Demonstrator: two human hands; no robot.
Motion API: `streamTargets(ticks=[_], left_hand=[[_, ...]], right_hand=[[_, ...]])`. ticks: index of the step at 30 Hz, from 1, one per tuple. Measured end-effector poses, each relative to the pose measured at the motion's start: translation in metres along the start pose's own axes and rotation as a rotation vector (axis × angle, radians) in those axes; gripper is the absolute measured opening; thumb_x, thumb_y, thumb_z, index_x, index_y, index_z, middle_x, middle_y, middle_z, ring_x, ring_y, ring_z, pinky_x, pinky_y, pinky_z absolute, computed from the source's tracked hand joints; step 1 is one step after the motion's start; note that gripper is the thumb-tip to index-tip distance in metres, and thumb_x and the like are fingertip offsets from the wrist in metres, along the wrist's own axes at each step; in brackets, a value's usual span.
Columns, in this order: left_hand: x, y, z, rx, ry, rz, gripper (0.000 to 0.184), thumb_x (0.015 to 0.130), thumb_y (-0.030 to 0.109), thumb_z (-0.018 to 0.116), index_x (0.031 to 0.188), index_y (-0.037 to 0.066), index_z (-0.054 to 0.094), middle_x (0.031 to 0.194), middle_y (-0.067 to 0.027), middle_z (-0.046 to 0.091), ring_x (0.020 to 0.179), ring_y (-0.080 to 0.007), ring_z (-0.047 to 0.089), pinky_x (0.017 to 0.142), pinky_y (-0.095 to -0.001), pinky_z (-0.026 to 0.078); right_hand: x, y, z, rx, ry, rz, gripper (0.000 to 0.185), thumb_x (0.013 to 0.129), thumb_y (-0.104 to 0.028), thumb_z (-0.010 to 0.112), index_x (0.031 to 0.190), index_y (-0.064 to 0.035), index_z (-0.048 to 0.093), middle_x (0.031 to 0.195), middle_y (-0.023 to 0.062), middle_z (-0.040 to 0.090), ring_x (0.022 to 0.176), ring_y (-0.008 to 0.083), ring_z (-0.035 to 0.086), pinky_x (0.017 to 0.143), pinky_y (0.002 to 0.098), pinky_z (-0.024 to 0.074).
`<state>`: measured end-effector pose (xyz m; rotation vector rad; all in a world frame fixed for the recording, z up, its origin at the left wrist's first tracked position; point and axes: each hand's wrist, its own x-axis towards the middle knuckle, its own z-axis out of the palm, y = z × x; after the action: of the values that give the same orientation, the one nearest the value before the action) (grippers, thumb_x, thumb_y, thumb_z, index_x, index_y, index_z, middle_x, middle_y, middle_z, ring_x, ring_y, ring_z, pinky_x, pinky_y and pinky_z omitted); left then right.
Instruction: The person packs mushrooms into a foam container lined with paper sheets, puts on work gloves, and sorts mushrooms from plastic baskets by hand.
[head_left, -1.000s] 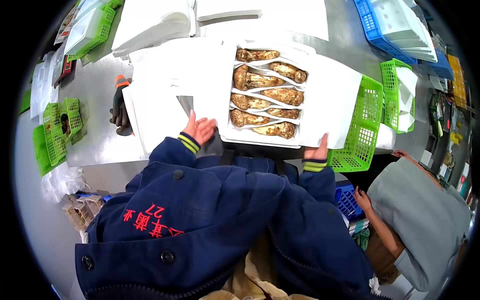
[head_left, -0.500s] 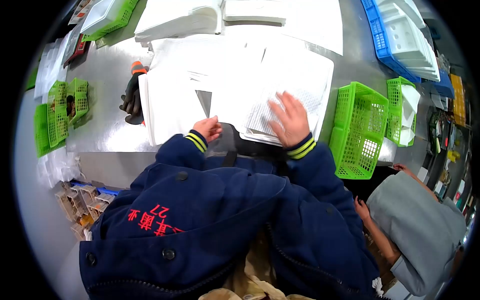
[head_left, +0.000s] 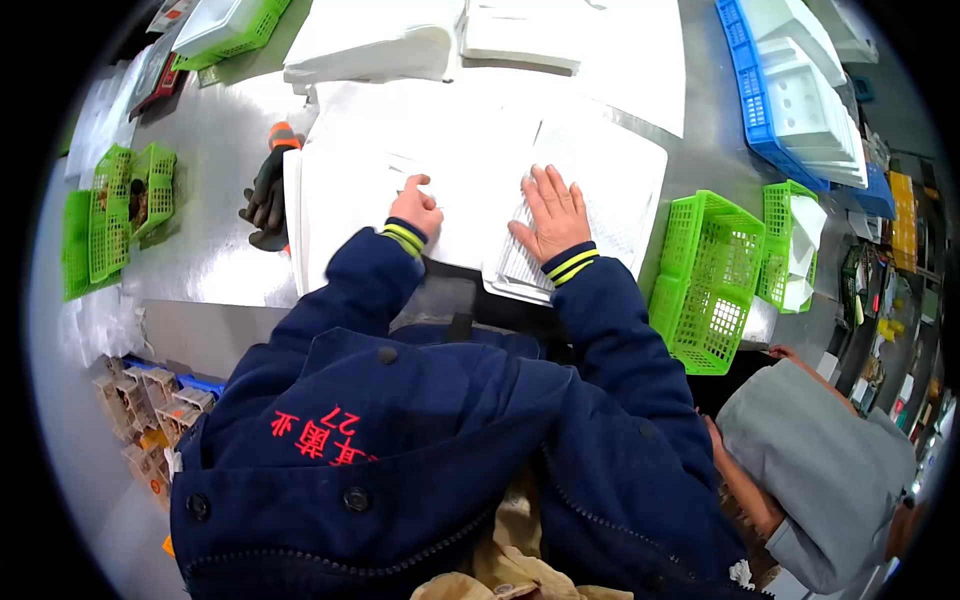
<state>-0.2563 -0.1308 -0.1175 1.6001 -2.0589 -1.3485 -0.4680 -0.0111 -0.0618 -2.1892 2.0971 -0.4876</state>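
My left hand (head_left: 417,207) is over the white sheets (head_left: 345,190) on the left, its fingers curled in; whatever may be between them is hidden. Flat on a stack of thin, finely patterned white sheets (head_left: 607,205) lies my right hand (head_left: 555,215), fingers stretched out. This stack rests on a white board or tray (head_left: 652,185) with rounded corners. Between both hands spreads a plain white sheet (head_left: 465,215), reaching near the table's front edge.
Dark gloves with orange cuffs (head_left: 268,195) lie left of the sheets. Thick white stacks (head_left: 375,40) stand at the back. Green baskets (head_left: 708,280) and a blue crate (head_left: 755,90) of white trays are at right. A person in a grey top (head_left: 815,450) is close on my right.
My left hand has moved forward onto the sheets, and the metal gap beside it is now covered in white. My right hand has shifted left and settled flat on the patterned stack.
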Motion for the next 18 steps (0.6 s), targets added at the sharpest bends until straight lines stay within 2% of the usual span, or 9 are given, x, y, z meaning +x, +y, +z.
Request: streamTargets(ticks=[4,5,7,9,10,11,14,15,18], left_hand=[[-0.055,0.108,-0.053,-0.705,-0.307,0.249,0.045,0.066,-0.003,0.055,0.109,-0.002,0.041,0.075,-0.0034,0.050,0.068,-0.0104,0.049,0.068,-0.0223,0.042],[-0.069,0.134,-0.045,-0.763,-0.351,0.340,0.041,0.067,-0.003,0.053,0.107,-0.002,0.043,0.076,-0.0033,0.049,0.069,-0.0112,0.050,0.068,-0.0234,0.043],[-0.076,0.163,-0.014,-0.537,-0.367,0.787,0.043,0.068,-0.003,0.056,0.109,0.000,0.044,0.084,-0.0082,0.052,0.074,-0.0158,0.051,0.067,-0.0254,0.042],[-0.068,0.183,0.036,-0.489,-0.478,0.940,0.042,0.069,-0.002,0.055,0.110,0.002,0.045,0.095,-0.0120,0.053,0.079,-0.0233,0.054,0.075,-0.0310,0.043],[-0.060,0.191,0.061,-0.332,-0.550,0.930,0.043,0.070,-0.001,0.055,0.111,0.002,0.045,0.101,-0.0136,0.051,0.083,-0.0263,0.054,0.080,-0.0324,0.041],[-0.054,0.192,0.080,-0.174,-0.620,0.919,0.043,0.070,0.001,0.055,0.112,0.003,0.045,0.106,-0.0151,0.049,0.088,-0.0293,0.053,0.084,-0.0339,0.040],[-0.054,0.173,0.092,-0.354,-0.710,0.989,0.047,0.070,0.002,0.056,0.116,0.003,0.044,0.112,-0.0171,0.046,0.104,-0.0321,0.044,0.090,-0.0347,0.037],[-0.055,0.169,0.076,-0.352,-0.646,0.987,0.047,0.070,0.000,0.056,0.116,0.002,0.044,0.113,-0.0169,0.046,0.108,-0.0313,0.044,0.091,-0.0351,0.036],[-0.035,0.125,0.039,-0.129,0.046,0.866,0.051,0.069,0.006,0.064,0.115,0.001,0.044,0.113,-0.0200,0.045,0.105,-0.0330,0.043,0.091,-0.0370,0.035]], right_hand=[[-0.022,-0.005,-0.036,0.307,0.261,0.091,0.048,0.074,-0.030,0.060,0.112,-0.0028,0.050,0.123,0.0182,0.042,0.113,0.0331,0.041,0.095,0.0433,0.0299],[-0.034,-0.003,-0.039,0.541,0.306,0.177,0.053,0.079,-0.031,0.057,0.121,-0.0028,0.042,0.119,0.0208,0.045,0.108,0.0328,0.045,0.091,0.0395,0.0347],[-0.053,0.002,-0.051,1.708,0.209,0.659,0.073,0.078,-0.044,0.055,0.132,-0.0058,0.024,0.117,0.0214,0.045,0.105,0.0304,0.047,0.089,0.0381,0.0379],[-0.071,0.002,-0.084,2.058,0.277,0.545,0.093,0.072,-0.060,0.052,0.136,-0.0095,0.006,0.120,0.0223,0.042,0.106,0.0283,0.046,0.089,0.0380,0.0385],[-0.082,0.011,-0.087,1.910,0.319,0.651,0.103,0.064,-0.069,0.053,0.136,-0.0124,0.005,0.123,0.0223,0.038,0.109,0.0293,0.043,0.090,0.0381,0.0379],[-0.092,0.022,-0.087,1.920,0.329,0.610,0.093,0.071,-0.063,0.051,0.136,-0.0139,0.006,0.125,0.0211,0.035,0.112,0.0276,0.040,0.090,0.0383,0.0378],[-0.124,0.053,-0.072,1.730,0.656,1.077,0.068,0.083,-0.045,0.048,0.133,-0.0109,0.018,0.117,0.0187,0.045,0.102,0.0252,0.049,0.081,0.0360,0.0439],[-0.136,0.064,-0.065,1.558,0.719,1.291,0.059,0.085,-0.039,0.046,0.131,-0.0090,0.024,0.114,0.0180,0.048,0.097,0.0244,0.053,0.076,0.0345,0.0466],[-0.162,0.082,-0.026,1.472,0.700,1.363,0.049,0.086,-0.035,0.046,0.123,-0.0049,0.036,0.107,0.0174,0.053,0.084,0.0235,0.058,0.066,0.0301,0.0489]])
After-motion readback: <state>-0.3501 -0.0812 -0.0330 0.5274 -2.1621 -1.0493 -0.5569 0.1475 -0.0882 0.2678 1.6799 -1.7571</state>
